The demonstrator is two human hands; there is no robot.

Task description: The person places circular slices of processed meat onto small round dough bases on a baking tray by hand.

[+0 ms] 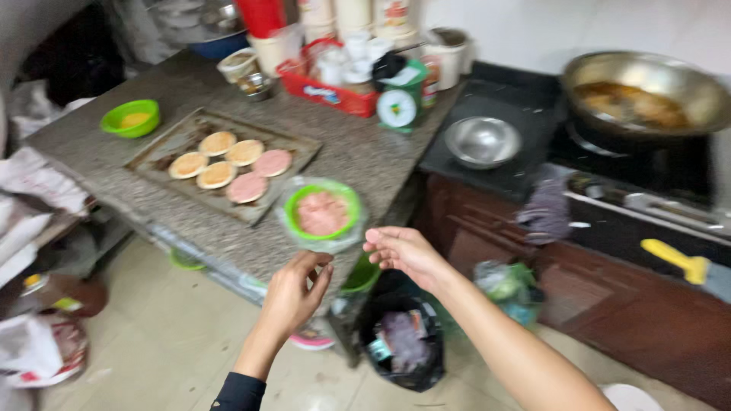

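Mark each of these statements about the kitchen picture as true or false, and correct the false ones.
1. The tray on the counter holds six round patties. True.
2. All the patties on the tray are pink. False: two are pink, four are tan.
3. The green bowl nearest the hands holds pink minced meat. True.
4. The left hand grips a knife. False: both the left hand and the right hand are empty, held in the air before the counter edge.
5. The wok on the stove is empty. False: it holds browned food in oil.
6. An empty steel bowl sits beside the stove. True.
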